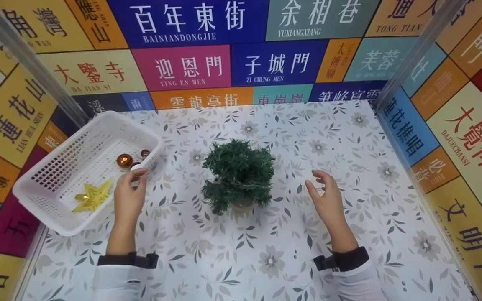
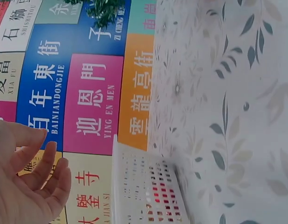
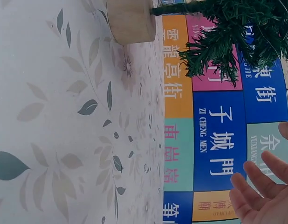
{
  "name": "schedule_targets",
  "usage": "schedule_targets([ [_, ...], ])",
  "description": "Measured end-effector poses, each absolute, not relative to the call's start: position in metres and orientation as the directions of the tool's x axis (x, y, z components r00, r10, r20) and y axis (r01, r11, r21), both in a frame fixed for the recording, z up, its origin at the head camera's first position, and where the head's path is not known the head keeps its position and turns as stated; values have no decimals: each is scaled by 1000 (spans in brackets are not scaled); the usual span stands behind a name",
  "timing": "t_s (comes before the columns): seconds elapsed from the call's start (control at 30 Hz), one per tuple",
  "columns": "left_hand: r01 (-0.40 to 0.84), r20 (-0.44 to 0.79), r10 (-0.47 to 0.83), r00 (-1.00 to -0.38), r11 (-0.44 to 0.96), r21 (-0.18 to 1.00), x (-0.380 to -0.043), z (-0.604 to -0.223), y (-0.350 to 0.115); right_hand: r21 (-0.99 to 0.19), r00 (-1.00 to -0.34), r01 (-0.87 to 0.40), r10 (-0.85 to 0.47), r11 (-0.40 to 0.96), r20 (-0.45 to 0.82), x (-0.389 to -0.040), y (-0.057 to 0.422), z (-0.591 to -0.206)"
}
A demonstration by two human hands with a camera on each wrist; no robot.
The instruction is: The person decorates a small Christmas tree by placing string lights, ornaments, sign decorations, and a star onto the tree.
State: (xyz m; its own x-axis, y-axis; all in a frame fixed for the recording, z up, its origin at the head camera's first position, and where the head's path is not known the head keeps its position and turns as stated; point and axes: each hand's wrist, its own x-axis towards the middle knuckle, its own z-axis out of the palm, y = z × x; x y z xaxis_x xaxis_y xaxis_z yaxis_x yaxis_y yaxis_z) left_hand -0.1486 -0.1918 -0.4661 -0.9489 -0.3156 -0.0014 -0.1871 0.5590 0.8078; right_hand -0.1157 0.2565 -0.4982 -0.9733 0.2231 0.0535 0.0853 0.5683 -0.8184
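Observation:
In the head view a small artificial Christmas tree (image 1: pixel 239 173) stands mid-table on a round wooden base (image 3: pixel 131 21). My left hand (image 1: pixel 131 192) hovers by the right side of a white perforated basket (image 1: pixel 63 228), its fingers loosely bent with nothing in them. Inside the basket lie a shiny gold star (image 1: pixel 94 196), an orange-brown bauble (image 1: pixel 124 160) and a dark red bauble (image 1: pixel 144 153); another bauble is partly hidden behind the left fingertips. To the right of the tree, my right hand (image 1: pixel 328 198) is held with relaxed, spread fingers and carries nothing.
A white tablecloth (image 1: pixel 270 261) with grey leaves and flowers covers the table. Colourful panels (image 1: pixel 182 67) with Chinese lettering rise at the back and both sides. Clear upright posts (image 1: pixel 419 52) stand at the back corners.

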Motion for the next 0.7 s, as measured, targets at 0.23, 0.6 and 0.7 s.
schedule_targets([
  [0.23, -265, -74, -301, -951, 664, 699, -171, -459, -230, -751, -984, 132, 178, 647, -19, -115, 258, -500],
  [0.6, -456, -441, -231, -868, 721, 521, -210, -465, -276, -691, -987, 103, 162, 716, 21, -115, 259, -503],
  [0.7, -449, -518, -171, -838, 756, 477, -216, -470, -285, -648, -988, 64, 140, 759, 67, -115, 259, -505],
])
